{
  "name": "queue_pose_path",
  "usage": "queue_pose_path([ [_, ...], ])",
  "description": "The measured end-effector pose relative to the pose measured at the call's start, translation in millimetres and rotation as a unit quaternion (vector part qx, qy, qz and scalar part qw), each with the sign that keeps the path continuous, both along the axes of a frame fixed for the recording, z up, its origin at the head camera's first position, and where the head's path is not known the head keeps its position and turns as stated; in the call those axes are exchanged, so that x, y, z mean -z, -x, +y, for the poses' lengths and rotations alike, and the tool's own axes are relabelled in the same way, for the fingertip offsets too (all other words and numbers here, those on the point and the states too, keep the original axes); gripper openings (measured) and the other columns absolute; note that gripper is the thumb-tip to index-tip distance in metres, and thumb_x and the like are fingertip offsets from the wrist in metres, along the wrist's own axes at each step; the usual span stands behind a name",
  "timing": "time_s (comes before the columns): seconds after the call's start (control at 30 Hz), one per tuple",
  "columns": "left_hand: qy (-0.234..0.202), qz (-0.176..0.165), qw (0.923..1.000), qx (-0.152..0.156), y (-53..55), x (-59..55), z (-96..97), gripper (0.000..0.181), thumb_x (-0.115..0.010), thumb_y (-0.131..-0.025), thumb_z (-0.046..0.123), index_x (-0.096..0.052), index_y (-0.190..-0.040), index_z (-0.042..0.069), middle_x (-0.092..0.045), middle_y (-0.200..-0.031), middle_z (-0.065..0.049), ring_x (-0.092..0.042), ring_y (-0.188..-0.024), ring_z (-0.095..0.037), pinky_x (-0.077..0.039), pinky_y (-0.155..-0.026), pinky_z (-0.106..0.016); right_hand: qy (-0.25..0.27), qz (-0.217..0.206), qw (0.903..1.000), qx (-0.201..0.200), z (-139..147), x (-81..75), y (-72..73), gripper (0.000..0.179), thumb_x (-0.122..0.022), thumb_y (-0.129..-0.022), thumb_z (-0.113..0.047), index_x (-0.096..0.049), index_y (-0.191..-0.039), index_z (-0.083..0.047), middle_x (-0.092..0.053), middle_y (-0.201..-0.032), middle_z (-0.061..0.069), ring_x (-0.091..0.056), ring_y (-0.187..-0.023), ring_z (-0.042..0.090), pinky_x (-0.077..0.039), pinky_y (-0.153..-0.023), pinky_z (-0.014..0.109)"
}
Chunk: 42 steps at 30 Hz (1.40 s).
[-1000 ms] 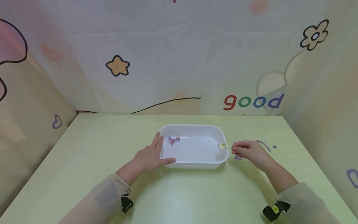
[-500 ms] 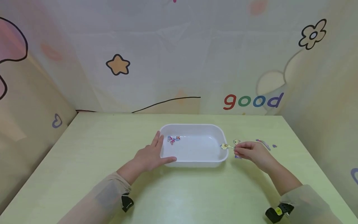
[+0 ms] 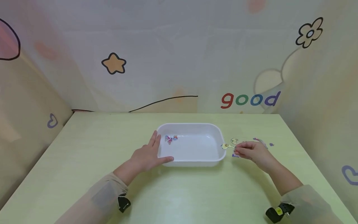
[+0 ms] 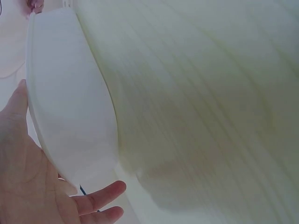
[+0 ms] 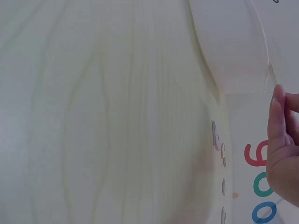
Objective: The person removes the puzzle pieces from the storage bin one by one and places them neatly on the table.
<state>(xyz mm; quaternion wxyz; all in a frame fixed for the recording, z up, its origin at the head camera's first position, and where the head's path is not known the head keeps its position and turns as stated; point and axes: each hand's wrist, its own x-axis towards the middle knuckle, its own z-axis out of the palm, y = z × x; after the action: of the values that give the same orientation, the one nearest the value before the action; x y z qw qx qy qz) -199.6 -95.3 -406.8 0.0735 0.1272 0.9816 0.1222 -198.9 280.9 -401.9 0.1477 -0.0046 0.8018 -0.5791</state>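
A yellow cutout [image 3: 226, 146] is pinched by the right hand [image 3: 256, 154] at the right rim of the white tray [image 3: 193, 151]; the left end is touched by the left hand [image 3: 145, 158], thumb and fingers apart. Transfer across the rim is presumably the current step; a steady pinch seems called for.

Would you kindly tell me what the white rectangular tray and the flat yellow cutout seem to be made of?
White rectangular tray: probably glossy plastic, given its inside highlights. Flat yellow cutout: perhaps paper or film, looking thin edge-on; finish unclear.
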Motion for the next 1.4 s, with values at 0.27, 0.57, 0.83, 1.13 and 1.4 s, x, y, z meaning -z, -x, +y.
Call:
queue_pose_path([
  [0.27,-0.001,0.003,1.0000,0.003,-0.8,-1.2,-0.9,0.108,-0.029,-0.058,0.082,-0.007,-0.137,0.012,0.007,-0.141,-0.003,-0.051,-0.090,-0.029,-0.033,-0.043,-0.026,-0.006,0.013,0.9997,0.019,12,4.1,-2.0,0.047,-0.060,-0.078,-0.026,-0.049,-0.109,0.008,-0.050,-0.108,0.021,-0.056,-0.090,0.019,-0.042,-0.076,0.028],
  [0.57,-0.001,0.005,1.0000,0.003,0.2,-0.5,-1.5,0.109,-0.028,-0.058,0.083,-0.005,-0.137,0.012,0.008,-0.141,-0.001,-0.050,-0.092,-0.028,-0.034,-0.043,-0.026,0.019,0.015,0.9992,0.032,44,12.2,-4.8,0.050,-0.056,-0.082,-0.020,-0.042,-0.113,0.016,-0.054,-0.103,0.022,-0.057,-0.090,0.021,-0.042,-0.075,0.028],
  [0.83,0.009,0.005,0.9999,0.006,-0.2,-2.1,-2.7,0.109,-0.028,-0.058,0.082,-0.003,-0.137,0.011,0.007,-0.141,-0.002,-0.050,-0.091,-0.028,-0.033,-0.044,-0.026,-0.005,0.002,0.9989,0.046,59,16.4,-5.3,0.050,-0.057,-0.081,-0.023,-0.044,-0.112,0.014,-0.058,-0.099,0.016,-0.058,-0.085,0.015,-0.043,-0.073,0.025],
  [1.13,0.011,0.006,0.9999,0.005,0.1,-2.6,-2.3,0.109,-0.028,-0.058,0.082,-0.004,-0.137,0.012,0.007,-0.141,-0.001,-0.050,-0.092,-0.029,-0.033,-0.044,-0.026,-0.052,-0.003,0.9963,0.069,67,25.8,-6.1,0.046,-0.058,-0.081,-0.024,-0.049,-0.106,0.014,-0.064,-0.085,0.003,-0.058,-0.075,0.006,-0.045,-0.066,0.022],
  [1.4,0.001,0.006,1.0000,0.003,-0.3,-3.0,-1.6,0.108,-0.028,-0.058,0.082,-0.005,-0.137,0.012,0.006,-0.141,-0.001,-0.051,-0.087,-0.028,-0.033,-0.043,-0.026,-0.029,-0.028,0.9932,0.109,71,24.7,-6.8,0.040,-0.059,-0.080,-0.021,-0.053,-0.104,0.010,-0.064,-0.076,-0.005,-0.058,-0.069,0.004,-0.046,-0.062,0.022],
])
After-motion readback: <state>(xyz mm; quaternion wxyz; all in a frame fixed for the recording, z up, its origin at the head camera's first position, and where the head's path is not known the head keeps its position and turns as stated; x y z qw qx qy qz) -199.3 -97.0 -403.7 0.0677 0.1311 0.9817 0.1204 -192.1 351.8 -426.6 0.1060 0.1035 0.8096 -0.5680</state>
